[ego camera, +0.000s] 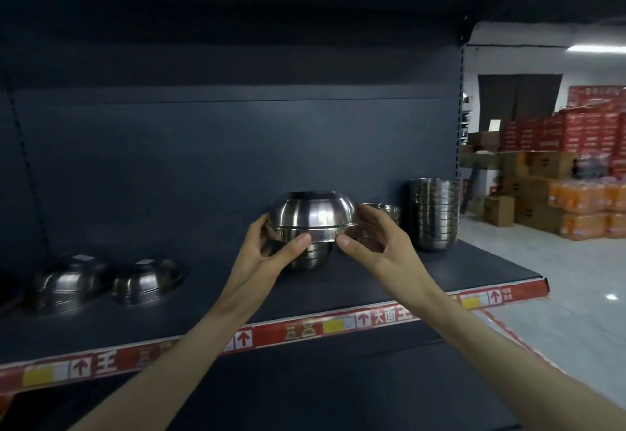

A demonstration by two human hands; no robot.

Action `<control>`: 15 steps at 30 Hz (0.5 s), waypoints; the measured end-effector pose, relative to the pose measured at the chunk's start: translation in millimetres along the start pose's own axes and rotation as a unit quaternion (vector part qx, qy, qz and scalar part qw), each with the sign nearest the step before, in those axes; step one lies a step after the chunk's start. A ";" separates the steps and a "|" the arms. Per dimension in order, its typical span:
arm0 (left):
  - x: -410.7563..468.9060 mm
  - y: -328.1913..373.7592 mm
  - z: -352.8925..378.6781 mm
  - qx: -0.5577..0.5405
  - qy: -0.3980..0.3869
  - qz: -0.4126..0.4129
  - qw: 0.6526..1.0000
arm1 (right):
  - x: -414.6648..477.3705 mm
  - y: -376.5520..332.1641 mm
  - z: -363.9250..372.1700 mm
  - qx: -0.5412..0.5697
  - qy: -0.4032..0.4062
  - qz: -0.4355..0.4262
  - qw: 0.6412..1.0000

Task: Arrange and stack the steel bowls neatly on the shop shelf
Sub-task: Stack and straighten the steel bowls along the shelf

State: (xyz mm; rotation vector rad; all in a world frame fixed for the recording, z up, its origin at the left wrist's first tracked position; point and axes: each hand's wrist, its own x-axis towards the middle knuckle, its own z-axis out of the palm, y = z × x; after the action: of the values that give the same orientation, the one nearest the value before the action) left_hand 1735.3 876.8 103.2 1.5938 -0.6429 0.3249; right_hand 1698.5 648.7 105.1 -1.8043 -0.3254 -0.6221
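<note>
Left hand [271, 247], right hand [376, 244]; one bowl [316, 212], one stack [433, 213]

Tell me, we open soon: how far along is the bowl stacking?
Done: a tall stack stands at the right end of the shelf. In hand: the left hand and right hand hold an upside-down bowl over the short middle stack. Left: a larger loose bowl and a smaller loose bowl lie upside down.

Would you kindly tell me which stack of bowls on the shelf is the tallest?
The stack at the right end of the shelf: many nested upright bowls, far taller than the short middle stack.
</note>
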 end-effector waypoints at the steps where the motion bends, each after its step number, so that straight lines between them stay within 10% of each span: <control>1: -1.3 0.7 -0.6 0.005 -0.010 0.004 1.000 | 0.2 -0.8 -2.6 0.010 0.006 0.005 1.000; 15: -9.1 -1.8 6.5 0.240 -0.074 0.112 0.961 | 19.7 -37.1 -33.2 0.202 -0.046 0.260 0.943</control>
State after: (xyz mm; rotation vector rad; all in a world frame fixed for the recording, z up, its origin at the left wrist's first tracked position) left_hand 1727.9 872.4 95.8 2.0259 -0.9121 0.5657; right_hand 1687.3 627.5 153.1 -1.4358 -0.0236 -0.0861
